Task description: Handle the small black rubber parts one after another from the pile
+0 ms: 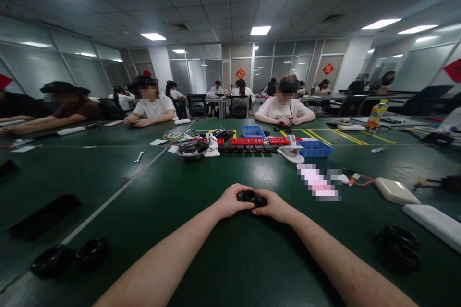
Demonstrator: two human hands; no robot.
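Both hands meet over the green table in the lower middle of the head view. Between them is a small black ring-shaped part with a round opening facing up. My left hand is closed on its left side, thumb in front and fingers behind. From the right, my right hand grips the same black piece, thumb at the front. Fingers cover much of it, so its lower part is hidden. Larger black rings of a similar look lie at the near left, and two more black rings overlap at the near right.
A black tray lies left and a wrench farther off. Ahead stand a red power strip, white clamps, a bowl of cables and blue bins. White cases lie right. People sit across the table.
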